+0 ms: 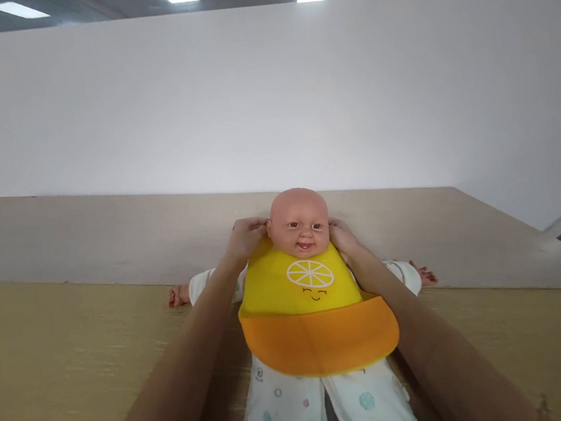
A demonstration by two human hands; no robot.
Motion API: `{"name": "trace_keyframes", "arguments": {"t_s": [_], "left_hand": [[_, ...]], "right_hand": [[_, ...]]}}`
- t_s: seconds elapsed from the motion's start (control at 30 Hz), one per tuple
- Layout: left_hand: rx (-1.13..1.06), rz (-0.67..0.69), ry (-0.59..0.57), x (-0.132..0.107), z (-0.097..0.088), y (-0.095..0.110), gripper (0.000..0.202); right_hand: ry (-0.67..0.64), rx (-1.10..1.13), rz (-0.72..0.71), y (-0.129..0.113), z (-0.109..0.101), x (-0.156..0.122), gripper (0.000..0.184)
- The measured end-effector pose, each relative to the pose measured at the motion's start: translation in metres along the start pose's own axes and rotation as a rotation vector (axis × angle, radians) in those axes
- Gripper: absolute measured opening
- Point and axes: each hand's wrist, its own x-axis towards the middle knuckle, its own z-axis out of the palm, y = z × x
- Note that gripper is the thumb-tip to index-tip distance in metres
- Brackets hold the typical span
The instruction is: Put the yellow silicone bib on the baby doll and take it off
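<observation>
Both hands are pressed in at the neck of a baby doll (298, 225), laid on its back on a wooden table (77, 362). The left hand (245, 239) is curved against the side of the head, its fingers (254, 223) bent just beside the ear; whether they are closed on anything cannot be told, as their tips are tucked behind the neck. The right hand (343, 241) is seen at the other side of the neck, its fingers hidden behind the doll's head and bib, so open or closed cannot be told there either. Directly below the fingers, a yellow silicone bib (312, 280) with a citrus-slice print is spread over the chest, its neck fastening out of sight. Further below hangs an orange catch pocket (320, 342), and beyond it a white romper (280, 412) is cut off by the bottom edge of the view. Out past the fingers on each side, the doll's arms are stretched wide, partly blocked by the forearms (176, 359).
</observation>
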Motion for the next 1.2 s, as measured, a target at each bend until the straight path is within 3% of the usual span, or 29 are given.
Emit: {"name": "trace_keyframes", "arguments": {"t_s": [0.13,0.2,0.5,0.83,1.2], "left_hand": [[0.008,0.007,0.053,0.000,0.002,0.001,0.018],[0.027,0.010,0.103,0.000,0.001,0.002,0.020],[-0.070,-0.112,0.087,0.007,-0.003,-0.017,0.029],[0.066,-0.097,0.117,0.009,-0.005,-0.035,0.030],[0.395,-0.118,0.226,0.003,-0.004,-0.026,0.019]], "right_hand": [[0.108,-0.301,-0.163,-0.014,-0.006,0.004,0.028],[0.150,-0.377,-0.167,-0.019,-0.008,0.006,0.031],[0.111,-0.282,-0.019,-0.006,-0.010,0.009,0.026],[0.118,-0.363,0.009,0.012,-0.015,0.015,0.024],[0.137,-0.472,-0.013,0.023,-0.021,0.022,0.019]]}}
